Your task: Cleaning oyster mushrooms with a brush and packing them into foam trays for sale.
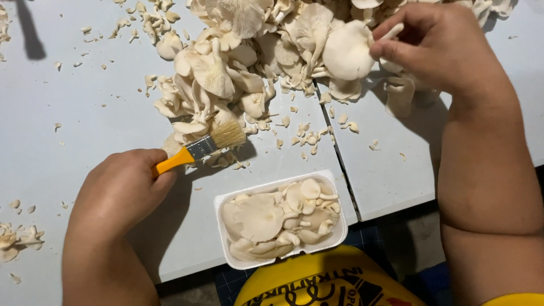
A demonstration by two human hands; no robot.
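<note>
My left hand (122,190) grips the orange handle of a small paintbrush (207,144), whose pale bristles point toward a big heap of white oyster mushrooms (226,73). At the top right, my right hand (436,42) pinches the stem of a large mushroom cap (347,51) at the edge of the heap. In front of me a white foam tray (337,235) holds several mushrooms and stands near the table's front edge.
Two pale grey table tops meet at a dark seam (340,164). Mushroom crumbs (309,136) lie scattered around the heap, and a few bits (17,238) lie at the left edge. A yellow garment (323,283) shows below the table.
</note>
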